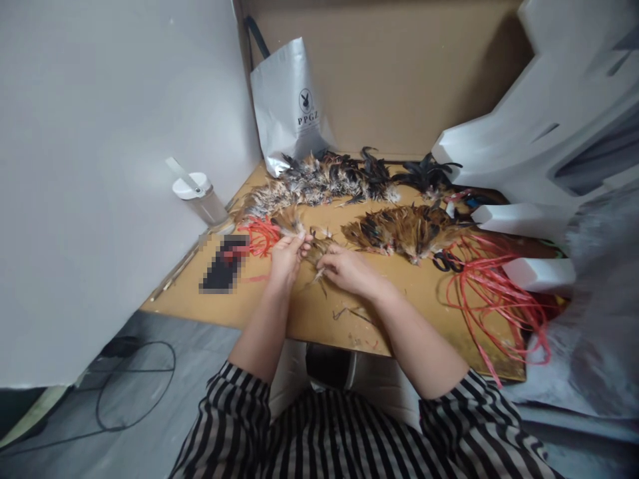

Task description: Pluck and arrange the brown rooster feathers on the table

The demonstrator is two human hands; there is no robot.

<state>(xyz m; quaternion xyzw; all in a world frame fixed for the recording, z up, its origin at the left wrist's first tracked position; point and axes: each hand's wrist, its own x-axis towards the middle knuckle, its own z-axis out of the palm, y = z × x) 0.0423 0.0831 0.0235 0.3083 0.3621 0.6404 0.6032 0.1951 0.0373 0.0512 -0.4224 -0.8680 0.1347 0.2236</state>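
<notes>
My left hand [288, 257] is closed round the base of a bunch of feathers [289, 223], whose pale brown tips fan out above the fingers. My right hand [344, 266] has its fingers bent over a second tuft of brown feathers [315, 249], just right of the left hand. Red plastic strips [262, 236] lie close to the left hand's outer side. Beyond both hands runs a long row of speckled black and white feather bundles [324, 176]. Brown feather bundles [409, 229] lie to the right of my right hand.
A silver bag [287, 100] and a lidded cup [202, 199] stand at the back and left. A blurred-out dark object [222, 266] lies left. Black-handled scissors [446, 261] and a tangle of red strips [494, 286] are on the right, beside white foam pieces [542, 274].
</notes>
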